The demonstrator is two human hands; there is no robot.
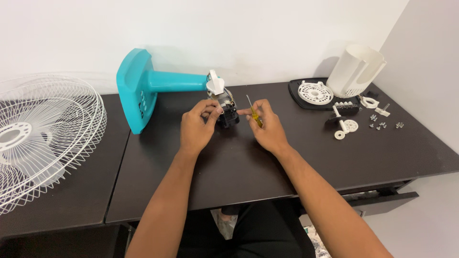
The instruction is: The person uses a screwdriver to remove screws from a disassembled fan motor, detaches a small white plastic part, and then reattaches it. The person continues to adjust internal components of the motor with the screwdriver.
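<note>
Left hand (196,126): forearm reaching up from lower left, wrist straight, fingers curled, fingertips pinching the side of the fan motor (225,111).
Right hand (267,125): forearm angled in from lower right, fingers closed round a yellow-handled screwdriver (253,113), shaft pointing up and away, index finger stretched toward the motor.
Fan motor: dark, bare, at the end of the teal fan stand (148,86), lying on its side mid-table (229,167).
Left of table: white wire fan guard (43,138).
Right of table: white motor housing (355,70), round white grille piece (315,92), loose screws (382,125).
</note>
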